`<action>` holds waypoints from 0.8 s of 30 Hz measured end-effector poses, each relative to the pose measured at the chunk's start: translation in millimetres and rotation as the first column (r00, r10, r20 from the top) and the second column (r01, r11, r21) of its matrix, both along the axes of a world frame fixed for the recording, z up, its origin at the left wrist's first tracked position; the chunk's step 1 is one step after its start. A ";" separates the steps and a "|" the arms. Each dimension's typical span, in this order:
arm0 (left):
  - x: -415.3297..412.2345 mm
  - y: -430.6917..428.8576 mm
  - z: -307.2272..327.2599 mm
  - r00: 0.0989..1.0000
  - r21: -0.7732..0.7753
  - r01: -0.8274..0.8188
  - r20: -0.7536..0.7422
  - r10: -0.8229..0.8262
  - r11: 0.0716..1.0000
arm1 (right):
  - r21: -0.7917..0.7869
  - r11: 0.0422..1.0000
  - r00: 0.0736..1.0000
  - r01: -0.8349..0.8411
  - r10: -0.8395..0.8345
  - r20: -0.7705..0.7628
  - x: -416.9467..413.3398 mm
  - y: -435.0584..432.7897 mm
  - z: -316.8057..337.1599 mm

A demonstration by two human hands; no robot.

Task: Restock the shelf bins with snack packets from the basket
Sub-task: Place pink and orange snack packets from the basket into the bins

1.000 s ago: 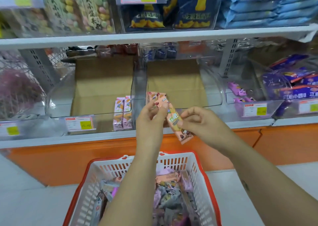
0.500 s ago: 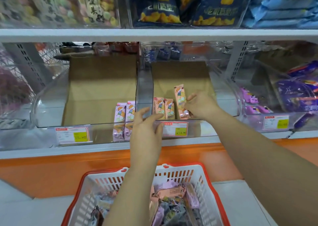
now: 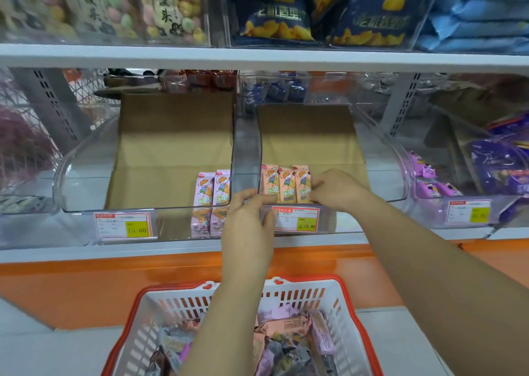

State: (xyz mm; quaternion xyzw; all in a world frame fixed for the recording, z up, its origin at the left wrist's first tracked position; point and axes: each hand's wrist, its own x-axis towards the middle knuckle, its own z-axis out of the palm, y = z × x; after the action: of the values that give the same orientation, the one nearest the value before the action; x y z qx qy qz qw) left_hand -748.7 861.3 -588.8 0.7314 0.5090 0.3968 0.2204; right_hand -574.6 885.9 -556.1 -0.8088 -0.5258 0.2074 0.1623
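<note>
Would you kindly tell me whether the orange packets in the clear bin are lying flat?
No, the three orange packets stand upright side by side at the front of the clear bin.

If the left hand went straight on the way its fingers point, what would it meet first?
Probably the clear dividing wall: the left hand points at it, just left of the orange packets. Depth is unclear, so I can't be certain.
</note>
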 end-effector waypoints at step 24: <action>-62.3 -41.4 -132.4 0.972 -0.236 0.088 -0.193 -0.135 0.968 | -0.174 0.876 0.891 -0.450 0.453 -0.023 6.4 -127.9 -163.3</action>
State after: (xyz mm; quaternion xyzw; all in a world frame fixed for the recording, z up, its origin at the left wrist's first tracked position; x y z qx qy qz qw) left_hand -811.1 820.0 -721.2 0.7666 0.5287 0.2448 0.2700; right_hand -568.3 758.0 -719.4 -0.6769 -0.6810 0.2773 0.0330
